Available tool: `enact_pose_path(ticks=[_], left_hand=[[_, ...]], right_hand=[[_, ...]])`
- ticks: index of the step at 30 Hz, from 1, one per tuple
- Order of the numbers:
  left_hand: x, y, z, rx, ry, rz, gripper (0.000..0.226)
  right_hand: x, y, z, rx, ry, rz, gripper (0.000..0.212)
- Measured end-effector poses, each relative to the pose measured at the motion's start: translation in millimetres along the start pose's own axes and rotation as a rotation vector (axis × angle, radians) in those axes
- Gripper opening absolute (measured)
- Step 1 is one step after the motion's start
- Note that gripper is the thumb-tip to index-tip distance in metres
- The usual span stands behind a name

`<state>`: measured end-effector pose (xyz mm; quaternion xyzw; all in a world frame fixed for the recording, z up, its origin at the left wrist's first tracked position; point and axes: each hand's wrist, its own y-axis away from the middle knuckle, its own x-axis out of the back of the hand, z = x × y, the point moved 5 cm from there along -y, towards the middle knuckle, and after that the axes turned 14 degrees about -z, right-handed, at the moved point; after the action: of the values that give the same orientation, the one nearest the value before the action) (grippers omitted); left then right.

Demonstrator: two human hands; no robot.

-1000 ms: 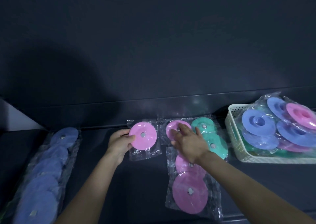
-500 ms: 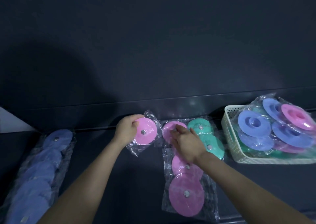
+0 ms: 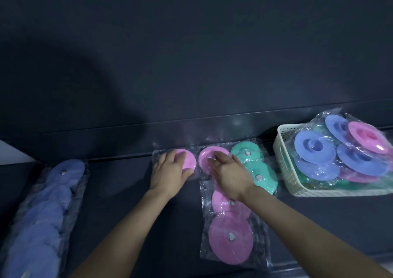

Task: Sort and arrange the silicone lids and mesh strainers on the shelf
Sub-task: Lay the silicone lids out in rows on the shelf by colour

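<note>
**Q:** What does the head view show?

**A:** A dark shelf (image 3: 127, 192) seen from above, with 2 bare forearms reaching in from the bottom edge. The left hand (image 3: 170, 171) lies over a round pink silicone lid in a clear plastic bag (image 3: 189, 159). Its fingers curl across the top and the thumb sits against the near edge, gripping the lid at the back of the shelf.

**Q:** And the other hand?

**A:** The right hand (image 3: 229, 171) is just beside it. Its fingers are fairly straight, with the tips touching a 2nd bagged pink lid (image 3: 206, 157), and it grasps nothing.

**Q:** What lies around them?

**A:** Right of that 2nd lid are 2 bagged teal round lids (image 3: 262, 179), the nearer overlapping the farther. Toward the viewer runs a column of larger bagged pink lids (image 3: 230, 243), also overlapping. At far left, well apart, a blurred row of bagged blue lids (image 3: 49, 203) runs front to back. At right stands a cream perforated plastic basket (image 3: 285, 160), heaped with bagged blue and pink lids (image 3: 314, 148) that rise above its rim.
</note>
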<state>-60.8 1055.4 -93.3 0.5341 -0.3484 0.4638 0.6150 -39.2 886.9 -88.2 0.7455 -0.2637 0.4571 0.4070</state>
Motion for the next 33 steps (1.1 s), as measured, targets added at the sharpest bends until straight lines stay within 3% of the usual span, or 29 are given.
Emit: enact_pose_path(ticks=[5, 10, 17, 25, 33], left_hand=[[9, 5, 6, 0.001, 0.047, 0.01, 0.06], [14, 25, 21, -0.156, 0.136, 0.034, 0.054], [21, 42, 46, -0.284, 0.157, 0.026, 0.049], [48, 50, 76, -0.359, 0.222, 0.077, 0.042], [59, 46, 133, -0.402, 0.27, 0.081, 0.039]], right_hand=[[10, 6, 0, 0.024, -0.044, -0.018, 0.043], [30, 30, 3, 0.05, -0.139, 0.082, 0.036], [41, 65, 8, -0.056, -0.204, 0.087, 0.033], [59, 107, 27, -0.155, -0.248, 0.255, 0.034], [81, 133, 72, -0.169, -0.241, 0.376, 0.018]])
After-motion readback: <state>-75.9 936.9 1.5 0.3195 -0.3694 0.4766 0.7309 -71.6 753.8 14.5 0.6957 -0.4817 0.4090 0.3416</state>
